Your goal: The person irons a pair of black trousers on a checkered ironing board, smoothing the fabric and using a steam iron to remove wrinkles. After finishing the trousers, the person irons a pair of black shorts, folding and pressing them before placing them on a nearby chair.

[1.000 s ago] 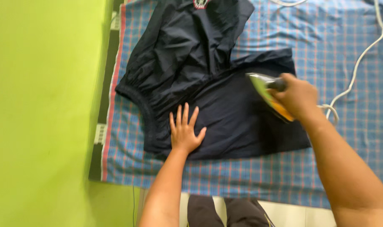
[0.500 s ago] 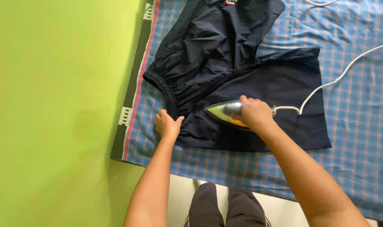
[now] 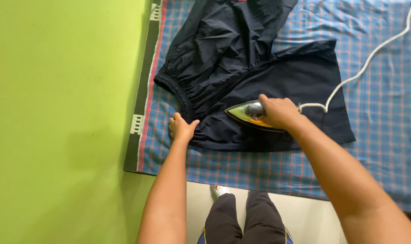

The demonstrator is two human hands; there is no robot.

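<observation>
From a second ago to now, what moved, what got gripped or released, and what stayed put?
The left hand went from lying flat and open on the dark shorts to a closed grip on the edge by the elastic waistband. The right hand carried the iron leftward across the leg toward the waistband, and the white cord trailed after it. The right hand's hold on the iron is unchanged, and the shorts remain spread on the blue checked cloth.

The dark shorts [image 3: 241, 58] and white cord [image 3: 372, 54] run off the top edge.
</observation>
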